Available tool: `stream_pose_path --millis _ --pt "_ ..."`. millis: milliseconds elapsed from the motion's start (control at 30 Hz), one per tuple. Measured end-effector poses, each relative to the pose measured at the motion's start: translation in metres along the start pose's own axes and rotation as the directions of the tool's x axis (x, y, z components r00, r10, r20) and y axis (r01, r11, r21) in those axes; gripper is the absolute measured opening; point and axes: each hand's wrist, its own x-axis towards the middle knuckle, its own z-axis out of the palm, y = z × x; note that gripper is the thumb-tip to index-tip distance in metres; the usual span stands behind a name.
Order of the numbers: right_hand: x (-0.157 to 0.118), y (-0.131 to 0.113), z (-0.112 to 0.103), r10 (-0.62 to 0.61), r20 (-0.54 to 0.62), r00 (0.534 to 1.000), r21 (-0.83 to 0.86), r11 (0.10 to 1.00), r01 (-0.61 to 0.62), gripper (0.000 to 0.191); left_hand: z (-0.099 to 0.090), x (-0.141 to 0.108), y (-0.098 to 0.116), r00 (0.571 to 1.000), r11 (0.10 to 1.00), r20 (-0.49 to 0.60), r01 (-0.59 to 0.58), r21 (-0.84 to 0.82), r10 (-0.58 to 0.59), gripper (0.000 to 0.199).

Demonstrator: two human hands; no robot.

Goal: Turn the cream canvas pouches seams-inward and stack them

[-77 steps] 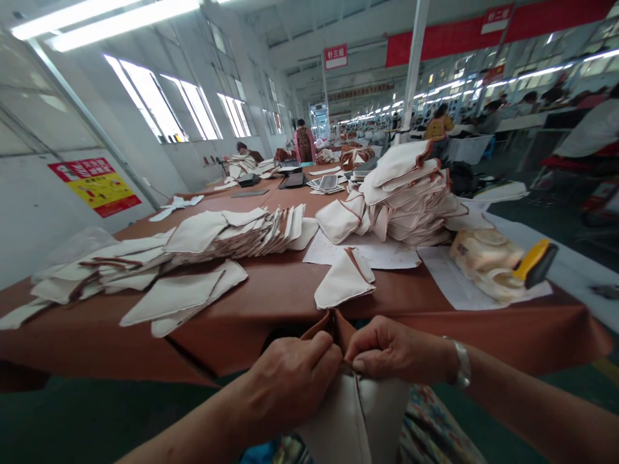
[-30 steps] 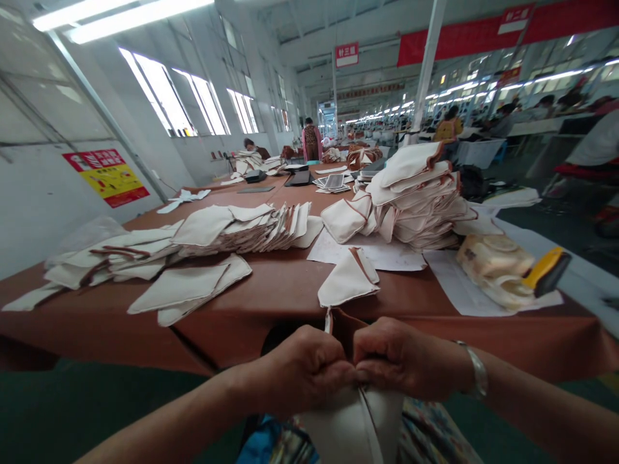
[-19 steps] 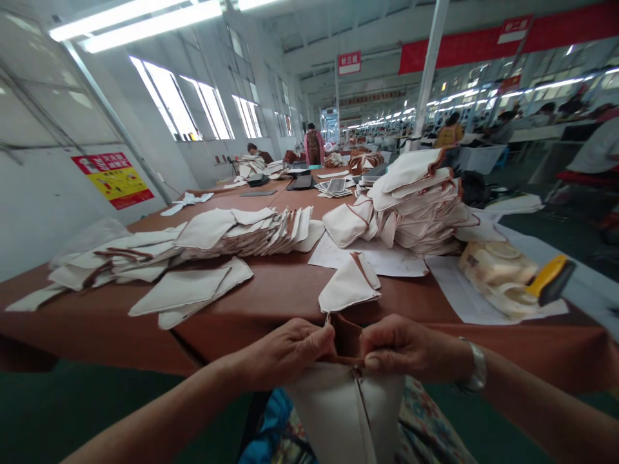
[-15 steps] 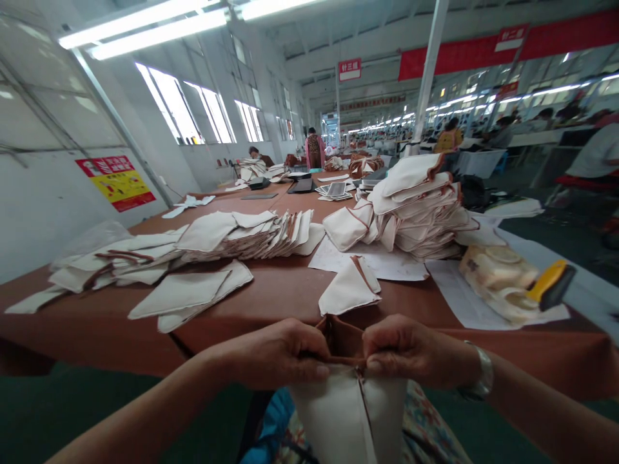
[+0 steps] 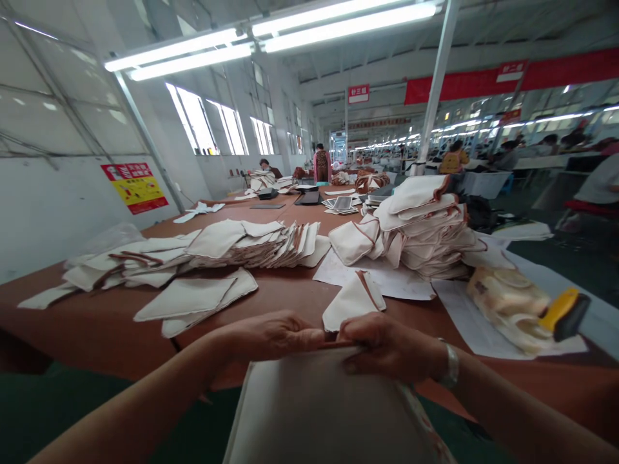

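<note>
Two bare hands up close, left hand (image 5: 273,336) and right hand (image 5: 387,348), side by side on the top edge of a big white cloth (image 5: 314,406), with only a thin gap between them. Fingers (image 5: 313,336) on both hands curled shut, pinching that edge and its thin brown trim. Big white cloth just in front of the table edge, flat and wide, its lower part cut off by the bottom of the view. Shiny bangle (image 5: 451,367) around the right wrist.

Just past the right hand, a small folded white cloth (image 5: 354,301) on the brown table (image 5: 97,328), almost touching those fingers. Open brown table between the left hand and a flat cloth pile (image 5: 193,303). Farther on, a long row of stacked cloth (image 5: 251,246) on the left and a tall, leaning heap of cloth (image 5: 420,232) on white paper (image 5: 374,278) on the right. Off to the right, near the table edge, a soft bundle (image 5: 507,299) beside a yellow handle (image 5: 561,310). Far down the table, a person in pink (image 5: 322,164) standing near more piles.
</note>
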Motion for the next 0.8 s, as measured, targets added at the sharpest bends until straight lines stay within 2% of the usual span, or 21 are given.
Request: stream_pose_path --millis 100,167,200,267,300,333,400,467,500,567,633,700,800 --pt "-0.016 0.019 -0.01 0.0 -0.106 0.994 0.082 0.997 0.009 0.035 -0.021 -0.017 -0.046 0.988 0.979 0.104 0.131 -0.157 -0.116 0.058" --pt "-0.024 0.037 -0.017 0.04 -0.121 0.992 0.026 0.999 -0.037 0.032 -0.022 -0.024 -0.064 0.989 0.969 0.092 0.129 -0.211 -0.112 0.058" --pt "-0.026 0.044 -0.018 0.079 -0.131 0.988 -0.054 0.995 -0.086 0.029 -0.019 -0.026 -0.065 0.995 0.973 0.058 0.094 -0.209 -0.083 0.055" --pt "-0.022 0.05 -0.013 0.122 -0.176 0.977 -0.231 0.959 -0.161 0.025 -0.008 -0.026 -0.05 0.999 0.993 -0.035 -0.021 -0.116 0.017 0.043" --pt "-0.018 0.046 -0.007 0.105 -0.204 0.973 -0.273 0.949 -0.16 0.028 0.0 -0.024 -0.035 0.994 0.997 -0.074 -0.082 -0.008 0.081 0.036" --pt "-0.012 0.039 0.001 0.062 -0.223 0.973 -0.264 0.957 -0.121 0.038 0.007 -0.022 -0.02 0.985 0.984 -0.106 -0.124 0.129 0.138 0.029" --pt "0.001 0.019 0.017 -0.049 -0.209 0.977 -0.137 0.99 0.02 0.059 0.02 -0.016 0.009 0.966 0.914 -0.157 -0.134 0.383 0.207 0.022" --pt "0.014 0.003 0.033 -0.109 -0.189 0.976 -0.025 0.994 0.106 0.063 0.026 -0.011 0.024 0.965 0.884 -0.172 -0.1 0.456 0.197 0.023" --pt "0.018 -0.001 0.04 -0.101 -0.18 0.979 -0.003 0.995 0.102 0.06 0.026 -0.009 0.023 0.974 0.907 -0.154 -0.087 0.411 0.164 0.022" --pt "0.021 0.003 0.049 -0.032 -0.157 0.987 0.015 0.999 0.035 0.05 0.02 -0.007 0.009 0.996 0.974 -0.059 -0.047 0.224 0.062 0.023" --pt "0.018 0.016 0.054 0.035 -0.124 0.992 0.029 0.999 -0.032 0.03 0.011 -0.005 -0.016 0.999 0.998 0.02 0.049 0.037 -0.05 0.042" --pt "0.012 0.031 0.054 0.055 -0.136 0.989 0.007 0.998 -0.055 0.014 0.005 -0.004 -0.041 0.992 0.991 0.008 0.128 -0.025 -0.128 0.059" --pt "0.005 0.043 0.046 0.077 -0.208 0.975 0.041 0.997 -0.069 0.009 0.004 0.003 -0.06 0.993 0.99 -0.065 0.094 -0.102 -0.101 0.058"
